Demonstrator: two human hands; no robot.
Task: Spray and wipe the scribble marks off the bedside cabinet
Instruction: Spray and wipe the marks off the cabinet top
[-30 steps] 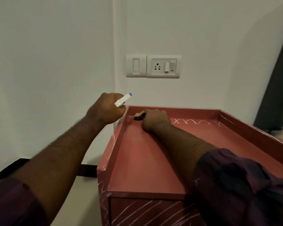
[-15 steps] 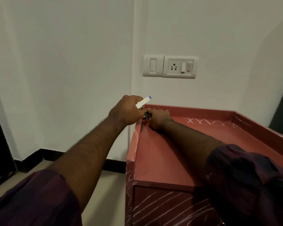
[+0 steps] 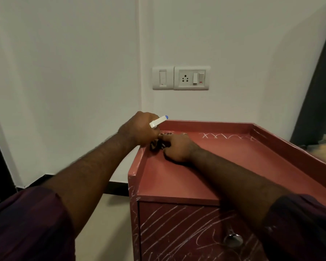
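In the middle of the frame, a slim white plastic sprayer with a blue tip [image 3: 158,121] is gripped in the clenched left hand [image 3: 139,129] above the rear left corner of the reddish-brown wooden bedside cabinet [image 3: 177,183], where a dark crumpled cloth [image 3: 156,145] is clutched under the right hand [image 3: 179,147], and white scribble marks [image 3: 177,228] are seen on the drawer front at lower right.

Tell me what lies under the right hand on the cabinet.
A bit of dark cloth pokes out beside the right hand on the cabinet top. The rest of it, and any marks beneath, are covered.

Dim, soft indoor light; wide-angle edge distortion.
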